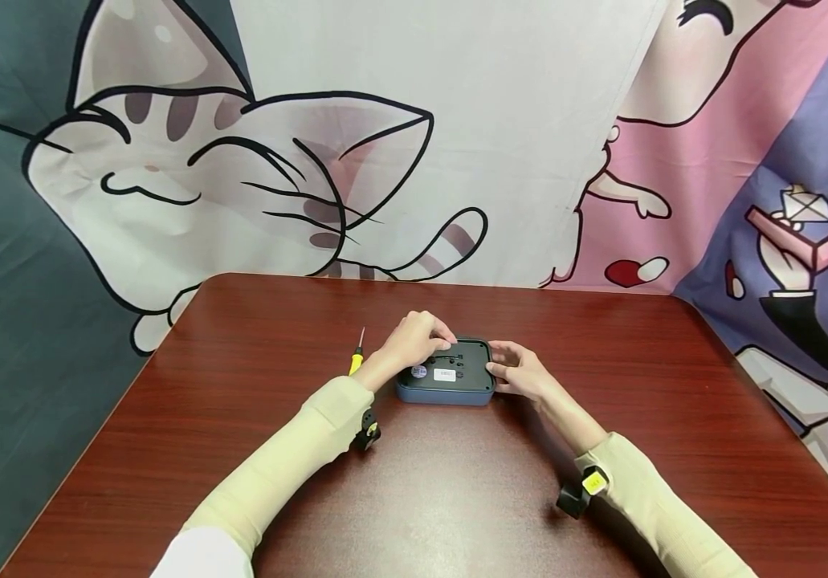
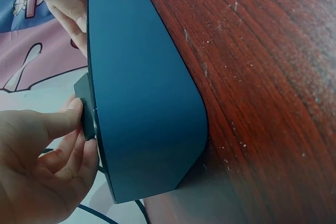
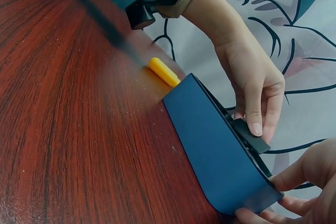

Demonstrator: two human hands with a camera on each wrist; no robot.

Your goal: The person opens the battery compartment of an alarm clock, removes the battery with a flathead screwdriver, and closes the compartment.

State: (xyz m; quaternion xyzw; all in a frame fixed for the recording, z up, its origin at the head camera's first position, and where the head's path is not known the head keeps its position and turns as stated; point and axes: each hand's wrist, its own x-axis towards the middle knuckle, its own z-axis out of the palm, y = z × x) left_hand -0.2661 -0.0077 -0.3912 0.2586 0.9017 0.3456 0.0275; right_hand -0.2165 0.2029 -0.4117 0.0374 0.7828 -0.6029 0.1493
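A blue box-shaped device (image 1: 446, 396) lies on the table, its black panel with a white label and a round sticker facing up. Over the panel's far part, my left hand (image 1: 417, 339) pinches a small flat black cover (image 3: 252, 136) between thumb and fingers. In the left wrist view this cover stands tilted up, with its lower edge at the panel. My right hand (image 1: 522, 371) grips the right end of the device, thumb at the top edge and fingers along the side.
A screwdriver (image 1: 357, 359) with a yellow handle lies left of the device, partly behind the left wrist. The brown wooden table (image 1: 442, 498) reaches back to a printed cartoon cloth (image 1: 500, 144). Each wrist wears a small black camera.
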